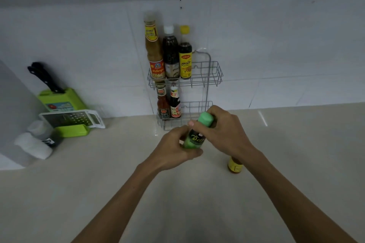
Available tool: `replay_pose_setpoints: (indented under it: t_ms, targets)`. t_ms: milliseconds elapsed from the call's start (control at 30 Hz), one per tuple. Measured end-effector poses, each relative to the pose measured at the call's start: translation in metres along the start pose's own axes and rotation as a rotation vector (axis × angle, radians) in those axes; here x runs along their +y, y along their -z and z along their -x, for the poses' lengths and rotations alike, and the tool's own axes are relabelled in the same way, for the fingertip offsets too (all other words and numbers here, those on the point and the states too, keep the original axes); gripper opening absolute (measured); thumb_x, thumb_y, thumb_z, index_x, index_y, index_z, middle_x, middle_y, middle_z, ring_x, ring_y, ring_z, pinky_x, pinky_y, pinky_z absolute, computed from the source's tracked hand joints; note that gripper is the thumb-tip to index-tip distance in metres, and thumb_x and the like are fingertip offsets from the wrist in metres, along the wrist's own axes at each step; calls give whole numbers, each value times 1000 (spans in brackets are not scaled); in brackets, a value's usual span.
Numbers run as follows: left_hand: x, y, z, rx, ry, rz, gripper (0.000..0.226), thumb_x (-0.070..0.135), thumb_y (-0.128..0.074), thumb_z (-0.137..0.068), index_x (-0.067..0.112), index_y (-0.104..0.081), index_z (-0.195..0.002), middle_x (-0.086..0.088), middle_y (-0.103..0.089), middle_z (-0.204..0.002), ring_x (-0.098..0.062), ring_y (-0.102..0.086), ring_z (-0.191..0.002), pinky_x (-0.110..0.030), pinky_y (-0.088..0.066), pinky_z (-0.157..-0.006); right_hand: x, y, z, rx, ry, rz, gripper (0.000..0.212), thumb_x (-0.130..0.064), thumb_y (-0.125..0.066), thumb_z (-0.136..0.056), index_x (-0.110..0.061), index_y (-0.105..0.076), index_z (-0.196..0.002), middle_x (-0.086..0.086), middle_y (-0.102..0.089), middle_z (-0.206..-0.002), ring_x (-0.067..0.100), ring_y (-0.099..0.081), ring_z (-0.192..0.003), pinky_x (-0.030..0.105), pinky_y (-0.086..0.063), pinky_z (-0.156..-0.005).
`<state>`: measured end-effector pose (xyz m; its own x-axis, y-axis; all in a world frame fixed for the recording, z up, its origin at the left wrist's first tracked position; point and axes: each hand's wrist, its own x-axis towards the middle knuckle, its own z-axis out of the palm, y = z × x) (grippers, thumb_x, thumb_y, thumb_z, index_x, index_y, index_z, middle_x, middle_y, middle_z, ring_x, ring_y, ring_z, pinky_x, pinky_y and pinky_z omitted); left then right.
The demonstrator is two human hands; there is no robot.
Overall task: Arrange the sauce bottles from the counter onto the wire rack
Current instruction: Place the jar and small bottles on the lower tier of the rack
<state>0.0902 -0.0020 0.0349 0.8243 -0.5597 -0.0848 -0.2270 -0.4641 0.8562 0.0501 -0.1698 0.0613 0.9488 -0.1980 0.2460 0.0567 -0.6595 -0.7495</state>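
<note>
Head view: both hands grasp the green bottle (194,134), left hand (173,150) on its body, right hand (225,130) at the cap, tilted toward the wire rack's (207,83) lower shelf just beyond.

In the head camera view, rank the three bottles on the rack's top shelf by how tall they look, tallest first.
1. Tan sauce bottle, at the left, clearly tallest.
2. Dark bottle with white cap, in the middle.
3. Yellow-capped bottle, at the right.
The last two look almost alike, so their order is unsure.
</note>
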Motion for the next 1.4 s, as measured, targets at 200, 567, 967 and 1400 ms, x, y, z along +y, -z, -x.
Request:
replay_pose_setpoints:
  t_ms: [200,567,967,1400]
  targets:
    - [-10,8,-34,194,-29,-96,50,35,-88,-65,29,-70,-111,7,-72,-98,-12,-67,-91,-24,-55,-80,14,-12,-33,-68,-52,0,45,-58,-73,-75,-21,-59,-97,-8,-64,-76,2,-60,-67,19,-49,-59]
    - [-50,8,-117,250,57,-149,65,15,-78,-78,17,-54,-139,-2,-64,-132,-20,-61,-121,-18,-41,-99,48,-51,-104,-14,-137,0,35,-37,-73,-82,-15,-63,-107,-1,-67,-92,18,-63,-87,26,-47,-73]
    - [-107,19,-171,216,223,-267,58,-3,-47,-79,21,-62,-129,-14,-65,-126,-39,-57,-119,-34,-49,-98,102,-123,-172,-111,-314,62,36,-30,-67,-88,-2,-57,-109,17,-67,-103,33,-63,-96,32,-46,-71]
    - [-120,20,-180,197,247,-210,50,-4,-50,-81,13,-62,-126,-16,-64,-124,-37,-57,-116,-33,-48,-97,120,-153,-204,-154,-357,151,40,-29,-67,-89,-3,-55,-117,19,-66,-113,36,-61,-107,36,-48,-81]
